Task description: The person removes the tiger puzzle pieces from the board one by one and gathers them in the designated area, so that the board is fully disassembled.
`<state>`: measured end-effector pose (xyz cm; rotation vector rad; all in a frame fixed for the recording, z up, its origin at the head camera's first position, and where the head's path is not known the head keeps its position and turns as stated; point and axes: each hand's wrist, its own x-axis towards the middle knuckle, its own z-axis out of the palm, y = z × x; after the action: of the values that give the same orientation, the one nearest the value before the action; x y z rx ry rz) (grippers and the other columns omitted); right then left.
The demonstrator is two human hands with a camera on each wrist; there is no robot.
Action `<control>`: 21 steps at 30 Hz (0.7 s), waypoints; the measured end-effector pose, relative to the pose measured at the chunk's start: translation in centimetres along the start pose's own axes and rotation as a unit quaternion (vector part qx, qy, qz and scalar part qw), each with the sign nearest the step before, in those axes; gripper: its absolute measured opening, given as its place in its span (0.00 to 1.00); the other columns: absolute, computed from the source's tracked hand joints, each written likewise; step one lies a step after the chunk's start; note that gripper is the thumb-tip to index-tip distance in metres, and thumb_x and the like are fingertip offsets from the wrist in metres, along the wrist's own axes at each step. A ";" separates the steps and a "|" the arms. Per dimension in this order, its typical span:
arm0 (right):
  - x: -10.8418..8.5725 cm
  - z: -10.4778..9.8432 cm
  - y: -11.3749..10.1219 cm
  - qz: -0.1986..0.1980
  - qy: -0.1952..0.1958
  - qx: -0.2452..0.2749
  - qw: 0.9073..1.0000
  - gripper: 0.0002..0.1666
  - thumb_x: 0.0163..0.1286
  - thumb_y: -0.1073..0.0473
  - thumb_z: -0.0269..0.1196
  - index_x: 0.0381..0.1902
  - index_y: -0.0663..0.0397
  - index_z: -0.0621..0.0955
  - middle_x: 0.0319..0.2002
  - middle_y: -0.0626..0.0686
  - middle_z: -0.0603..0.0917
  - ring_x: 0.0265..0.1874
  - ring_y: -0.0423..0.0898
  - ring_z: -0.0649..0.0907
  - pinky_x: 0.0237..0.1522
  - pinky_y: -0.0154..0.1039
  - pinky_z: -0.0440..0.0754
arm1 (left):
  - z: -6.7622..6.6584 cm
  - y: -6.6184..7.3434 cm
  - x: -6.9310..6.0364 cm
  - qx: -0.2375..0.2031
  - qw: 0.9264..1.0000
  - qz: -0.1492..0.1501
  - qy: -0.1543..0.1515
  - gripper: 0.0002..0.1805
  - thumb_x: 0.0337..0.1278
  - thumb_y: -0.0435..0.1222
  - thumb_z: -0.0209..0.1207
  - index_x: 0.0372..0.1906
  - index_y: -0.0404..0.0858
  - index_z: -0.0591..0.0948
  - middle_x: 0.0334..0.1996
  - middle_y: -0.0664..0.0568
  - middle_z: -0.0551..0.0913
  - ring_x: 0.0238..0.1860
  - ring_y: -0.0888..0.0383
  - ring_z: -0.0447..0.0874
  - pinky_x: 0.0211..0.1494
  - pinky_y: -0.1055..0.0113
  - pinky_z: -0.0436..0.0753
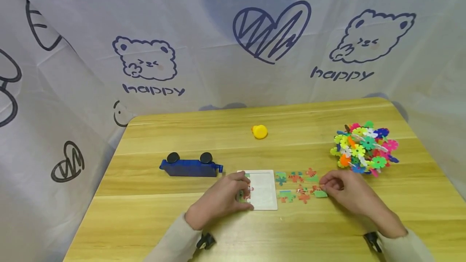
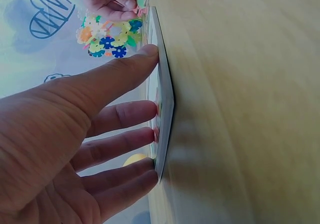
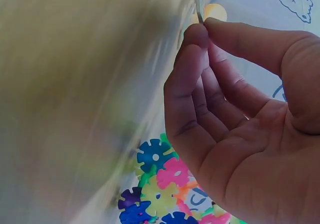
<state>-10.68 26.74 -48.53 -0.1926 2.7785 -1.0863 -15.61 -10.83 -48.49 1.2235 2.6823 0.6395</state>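
Note:
A white square puzzle tray [image 1: 263,191] lies on the table, with a few pieces fitted along its left side. My left hand [image 1: 229,195] rests over that side, thumb at the near rim and the other fingers spread over the pieces. In the left wrist view those fingers [image 2: 125,116] look fairly straight and touch the tray. To the tray's right, my right hand [image 1: 347,191] pinches a green and red puzzle piece [image 1: 320,193] between thumb and forefinger. The right wrist view shows this puzzle piece [image 3: 199,6] edge-on. Several loose jigsaw pieces [image 1: 287,196] lie between tray and hand.
A blue toy vehicle [image 1: 191,168] with black wheels lies left of the tray. Behind stands a yellow rubber duck [image 1: 260,132]. A pile of colourful flower-shaped plastic discs [image 1: 365,148] sits beyond my right hand. Printed white cloth [image 1: 218,72] hangs behind the wooden table [image 1: 156,217].

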 end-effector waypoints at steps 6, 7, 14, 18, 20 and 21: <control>0.0 0.3 0.0 -0.006 0.003 -0.002 1.000 0.04 0.72 0.66 0.72 0.42 0.56 0.89 0.34 0.46 0.89 0.32 0.34 0.82 0.34 0.30 0.84 | 0.0 0.0 0.0 0.001 1.000 -0.001 -0.001 0.15 0.55 0.46 0.82 0.34 0.42 0.88 0.54 0.50 0.90 0.67 0.45 0.88 0.78 0.53 0.81; 0.0 0.3 -0.1 -0.007 0.004 -0.002 1.000 0.04 0.72 0.66 0.73 0.42 0.55 0.89 0.34 0.45 0.89 0.32 0.34 0.82 0.34 0.30 0.84 | 0.0 0.0 0.0 0.001 1.000 -0.002 -0.002 0.15 0.55 0.46 0.82 0.34 0.42 0.88 0.54 0.49 0.90 0.68 0.45 0.87 0.78 0.52 0.81; -0.1 0.4 -0.2 -0.005 -0.007 -0.009 1.000 0.11 0.66 0.61 0.78 0.45 0.56 0.89 0.35 0.45 0.89 0.31 0.34 0.81 0.34 0.30 0.83 | -0.1 0.0 0.0 -0.001 1.000 -0.005 -0.006 0.15 0.56 0.46 0.82 0.35 0.42 0.88 0.56 0.49 0.90 0.71 0.41 0.85 0.78 0.51 0.81; 0.0 0.4 -0.2 0.006 -0.019 -0.016 1.000 0.13 0.64 0.61 0.80 0.45 0.57 0.89 0.35 0.46 0.88 0.32 0.36 0.80 0.33 0.30 0.81 | -0.1 0.0 0.0 -0.001 1.000 -0.006 -0.007 0.15 0.57 0.46 0.82 0.35 0.43 0.88 0.56 0.49 0.90 0.71 0.41 0.85 0.78 0.51 0.82; 0.1 0.4 -0.3 0.013 -0.021 -0.020 0.999 0.13 0.64 0.61 0.80 0.45 0.56 0.89 0.35 0.46 0.88 0.32 0.37 0.80 0.33 0.30 0.80 | 0.0 0.0 -0.1 0.000 1.000 -0.009 -0.005 0.15 0.57 0.46 0.82 0.35 0.43 0.88 0.56 0.49 0.90 0.71 0.41 0.84 0.78 0.51 0.82; 0.1 0.4 -0.3 0.013 -0.021 -0.020 0.999 0.13 0.65 0.61 0.79 0.45 0.56 0.89 0.35 0.46 0.88 0.32 0.37 0.80 0.33 0.31 0.80 | 0.0 0.0 -0.1 0.002 1.000 -0.010 -0.004 0.15 0.56 0.46 0.82 0.35 0.43 0.88 0.56 0.49 0.90 0.71 0.41 0.84 0.78 0.51 0.82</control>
<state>-10.69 26.25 -48.67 -0.1807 2.7584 -1.0089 -15.55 -10.86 -48.50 1.1953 2.6871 0.6267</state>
